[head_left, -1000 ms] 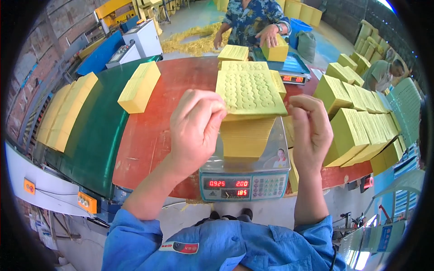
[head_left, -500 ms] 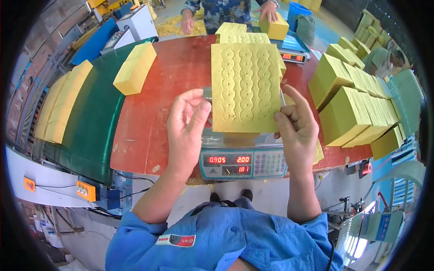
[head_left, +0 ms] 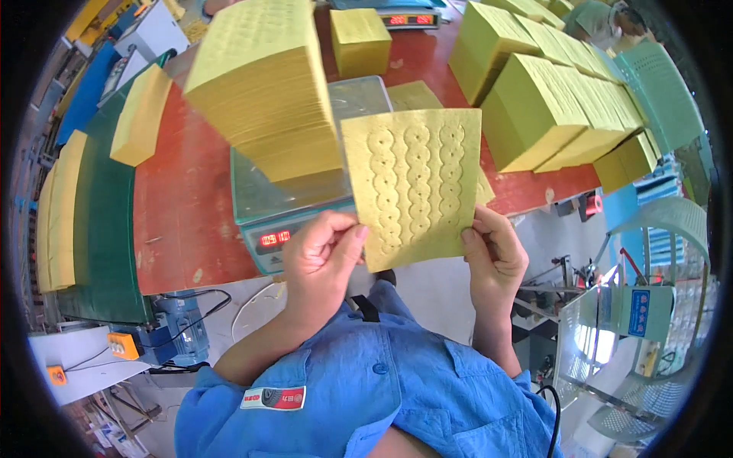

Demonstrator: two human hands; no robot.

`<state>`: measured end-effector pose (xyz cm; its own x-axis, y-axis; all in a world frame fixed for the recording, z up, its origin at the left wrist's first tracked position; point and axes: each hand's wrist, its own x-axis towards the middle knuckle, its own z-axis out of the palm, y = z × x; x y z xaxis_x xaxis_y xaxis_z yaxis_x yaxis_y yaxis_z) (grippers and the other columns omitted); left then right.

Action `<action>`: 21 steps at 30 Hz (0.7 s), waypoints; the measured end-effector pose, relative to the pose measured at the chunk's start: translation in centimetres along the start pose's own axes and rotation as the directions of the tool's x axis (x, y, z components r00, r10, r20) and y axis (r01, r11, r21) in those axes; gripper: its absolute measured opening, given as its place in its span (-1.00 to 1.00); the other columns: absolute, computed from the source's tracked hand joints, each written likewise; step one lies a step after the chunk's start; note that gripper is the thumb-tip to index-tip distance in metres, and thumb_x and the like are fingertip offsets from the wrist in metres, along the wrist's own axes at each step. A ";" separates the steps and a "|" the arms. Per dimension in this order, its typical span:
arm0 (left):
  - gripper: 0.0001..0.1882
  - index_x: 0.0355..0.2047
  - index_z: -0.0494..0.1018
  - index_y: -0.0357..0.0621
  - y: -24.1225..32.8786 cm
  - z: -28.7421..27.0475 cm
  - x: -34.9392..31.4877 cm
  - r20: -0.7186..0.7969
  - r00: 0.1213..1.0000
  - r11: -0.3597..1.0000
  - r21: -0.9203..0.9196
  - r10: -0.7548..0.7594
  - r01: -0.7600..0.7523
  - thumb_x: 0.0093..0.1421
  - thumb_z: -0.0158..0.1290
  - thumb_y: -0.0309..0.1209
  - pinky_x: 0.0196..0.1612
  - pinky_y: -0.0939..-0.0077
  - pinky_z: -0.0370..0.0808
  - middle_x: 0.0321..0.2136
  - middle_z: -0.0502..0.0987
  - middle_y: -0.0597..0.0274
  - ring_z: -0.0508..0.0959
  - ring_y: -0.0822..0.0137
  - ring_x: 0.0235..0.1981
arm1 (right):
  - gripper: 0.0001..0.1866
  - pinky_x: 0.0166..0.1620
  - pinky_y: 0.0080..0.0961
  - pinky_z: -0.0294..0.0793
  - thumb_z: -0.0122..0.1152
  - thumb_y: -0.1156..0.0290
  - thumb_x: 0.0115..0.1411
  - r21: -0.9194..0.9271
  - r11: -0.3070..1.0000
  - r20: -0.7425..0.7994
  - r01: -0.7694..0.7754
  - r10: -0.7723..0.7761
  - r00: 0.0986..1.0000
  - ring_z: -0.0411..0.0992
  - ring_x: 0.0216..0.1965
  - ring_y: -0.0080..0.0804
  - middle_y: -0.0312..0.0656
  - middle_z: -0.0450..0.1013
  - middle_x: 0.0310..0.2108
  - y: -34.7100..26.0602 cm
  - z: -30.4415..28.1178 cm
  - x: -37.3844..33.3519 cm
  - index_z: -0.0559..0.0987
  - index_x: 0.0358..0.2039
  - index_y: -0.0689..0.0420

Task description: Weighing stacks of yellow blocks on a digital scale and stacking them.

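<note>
I hold up a yellow sheet of joss paper (head_left: 416, 187) stamped with three rows of linked coin shapes; whether it is a single sheet, I cannot tell. My left hand (head_left: 324, 259) pinches its lower left edge between thumb and fingers. On the opposite edge, my right hand (head_left: 495, 252) has the same kind of pinch. Behind and to the left, a tall stack of joss paper (head_left: 263, 91) stands on a teal weighing scale (head_left: 248, 202) with a red lit display. My left hand and the sheet cover part of the scale.
Several thick paper stacks (head_left: 534, 114) fill the table's right side. Another stack (head_left: 360, 44) stands near a second scale (head_left: 393, 20) at the back. On the left, a green conveyor belt (head_left: 111, 221) runs beside the red table (head_left: 172, 229), carrying paper blocks. A person bends at the far right.
My view has turned and shifted right, so the scale and its stack appear farther left. The sheet, earlier in front of the stack, is now beside it, nearer my body.
</note>
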<state>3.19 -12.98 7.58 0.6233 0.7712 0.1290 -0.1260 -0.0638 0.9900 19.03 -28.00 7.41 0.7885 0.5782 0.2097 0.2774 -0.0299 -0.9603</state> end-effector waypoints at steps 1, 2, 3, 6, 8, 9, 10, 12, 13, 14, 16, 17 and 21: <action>-0.93 -0.28 0.49 -0.25 -0.9 1.6 0.2 0.037 0.995 0.996 0.005 -0.092 0.092 0.35 0.08 -0.50 -0.49 0.72 0.40 -0.50 0.53 0.34 0.50 0.61 -0.54 | -0.71 -0.17 -0.69 0.45 0.21 0.72 0.20 0.011 1.000 -0.042 -0.029 0.030 0.999 0.46 -0.25 -0.67 -0.29 0.55 -0.29 0.7 -1.3 0.2 0.59 -0.05 0.28; -0.92 -0.26 0.48 -0.24 -2.0 3.1 0.6 0.060 0.997 0.998 0.054 -0.044 0.040 0.36 0.07 -0.48 -0.53 0.72 0.40 -0.53 0.54 0.36 0.51 0.62 -0.56 | -0.71 -0.17 -0.69 0.45 0.20 0.71 0.21 0.029 0.998 -0.075 -0.053 0.055 0.996 0.46 -0.25 -0.67 -0.29 0.55 -0.29 1.5 -2.3 0.5 0.59 -0.04 0.28; -0.92 -0.26 0.48 -0.24 -2.9 4.6 0.7 0.064 0.997 0.997 0.058 -0.050 0.046 0.36 0.07 -0.48 -0.53 0.72 0.40 -0.53 0.54 0.36 0.51 0.62 -0.56 | -0.71 -0.17 -0.69 0.45 0.20 0.71 0.21 0.030 0.998 -0.078 -0.060 0.062 0.995 0.46 -0.25 -0.67 -0.29 0.55 -0.29 2.4 -3.3 0.9 0.59 -0.04 0.28; -0.96 -0.30 0.46 -0.26 -5.8 8.4 1.3 0.044 0.973 0.974 0.049 -0.226 0.223 0.32 0.09 -0.56 -0.55 0.69 0.42 -0.58 0.51 0.36 0.49 0.63 -0.62 | -0.70 -0.16 -0.68 0.45 0.19 0.69 0.22 -0.028 0.994 -0.072 -0.108 0.106 0.992 0.46 -0.24 -0.66 -0.28 0.55 -0.28 5.7 -6.1 2.7 0.58 -0.02 0.26; -0.97 -0.25 0.45 -0.25 -7.0 10.3 1.7 0.031 0.958 0.958 0.042 -0.285 0.284 0.32 0.08 -0.57 -0.55 0.68 0.42 -0.57 0.51 0.36 0.49 0.62 -0.61 | -0.71 -0.17 -0.66 0.45 0.18 0.69 0.22 -0.109 0.987 -0.060 -0.119 0.112 0.992 0.46 -0.27 -0.66 -0.26 0.56 -0.31 7.9 -7.2 4.0 0.59 -0.04 0.25; -0.93 -0.21 0.43 -0.24 -7.4 11.0 2.0 0.022 0.940 0.940 0.025 -0.340 0.340 0.32 0.07 -0.58 -0.55 0.67 0.43 -0.57 0.52 0.35 0.49 0.62 -0.61 | -0.71 -0.17 -0.66 0.45 0.18 0.69 0.22 -0.099 0.988 -0.050 -0.121 0.117 0.992 0.46 -0.27 -0.66 -0.26 0.56 -0.31 8.5 -7.7 4.9 0.59 -0.04 0.25; -0.80 -0.08 0.38 -0.24 -7.9 11.8 2.3 0.014 0.936 0.935 0.042 -0.352 0.351 0.30 0.06 -0.60 -0.55 0.65 0.44 -0.54 0.54 0.30 0.51 0.58 -0.60 | -0.71 -0.18 -0.65 0.46 0.17 0.69 0.21 -0.141 0.982 -0.018 -0.125 0.124 0.992 0.46 -0.28 -0.65 -0.25 0.57 -0.32 9.2 -8.2 5.7 0.59 -0.04 0.25; -0.75 -0.05 0.36 -0.24 -8.4 13.0 2.7 -0.032 0.942 0.941 0.058 -0.333 0.335 0.28 0.07 -0.61 -0.55 0.63 0.45 -0.52 0.55 0.28 0.52 0.56 -0.60 | -0.71 -0.18 -0.63 0.46 0.16 0.69 0.21 -0.175 0.976 0.032 -0.131 0.139 0.990 0.47 -0.29 -0.64 -0.23 0.57 -0.33 10.0 -8.3 7.1 0.60 -0.04 0.25; -0.70 -0.01 0.34 -0.25 -8.6 13.4 2.9 -0.062 0.950 0.948 0.065 -0.307 0.311 0.27 0.07 -0.62 -0.55 0.62 0.47 -0.51 0.56 0.26 0.53 0.55 -0.59 | -0.71 -0.20 -0.63 0.47 0.16 0.68 0.20 -0.199 0.970 0.037 -0.142 0.153 0.988 0.47 -0.31 -0.64 -0.22 0.57 -0.34 10.2 -8.3 7.9 0.60 -0.06 0.24; -0.60 0.07 0.30 -0.26 -9.1 13.6 3.0 -0.059 0.950 0.945 0.095 -0.308 0.312 0.23 0.09 -0.64 -0.54 0.56 0.48 -0.50 0.56 0.21 0.54 0.48 -0.61 | -0.72 -0.21 -0.62 0.47 0.16 0.68 0.20 -0.224 0.963 0.043 -0.151 0.165 0.985 0.47 -0.33 -0.64 -0.21 0.58 -0.36 10.4 -8.3 8.4 0.61 -0.07 0.24; -0.61 0.08 0.30 -0.25 -9.9 13.8 3.1 -0.072 0.965 0.952 0.157 -0.253 0.261 0.26 0.06 -0.64 -0.57 0.62 0.46 -0.46 0.55 0.22 0.53 0.51 -0.60 | -0.72 -0.22 -0.61 0.47 0.16 0.67 0.19 -0.229 0.962 0.071 -0.147 0.168 0.983 0.48 -0.33 -0.63 -0.20 0.58 -0.35 11.4 -8.3 9.4 0.61 -0.07 0.24; -0.63 0.09 0.29 -0.25 -10.4 13.8 3.2 -0.061 0.980 0.955 0.217 -0.192 0.200 0.29 0.04 -0.65 -0.59 0.67 0.43 -0.43 0.54 0.24 0.52 0.55 -0.59 | -0.72 -0.23 -0.61 0.47 0.17 0.67 0.19 -0.236 0.961 0.080 -0.141 0.164 0.983 0.48 -0.33 -0.62 -0.18 0.58 -0.34 11.9 -8.2 9.9 0.62 -0.08 0.24; -0.71 0.00 0.42 -0.29 -12.2 14.0 3.4 -0.070 0.997 0.930 0.362 -0.035 0.058 0.27 0.05 -0.67 -0.57 0.62 0.48 -0.36 0.53 0.23 0.55 0.53 -0.50 | -0.72 -0.26 -0.61 0.46 0.18 0.65 0.18 -0.251 0.962 0.107 -0.109 0.140 0.984 0.48 -0.33 -0.62 -0.16 0.59 -0.35 12.8 -7.6 11.4 0.63 -0.08 0.23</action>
<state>17.61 -18.42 -3.29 0.5721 0.8152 0.0898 0.1985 -0.2439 0.9493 35.71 -28.02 -1.08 0.7560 0.6525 0.0525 0.3187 -0.2968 -0.9002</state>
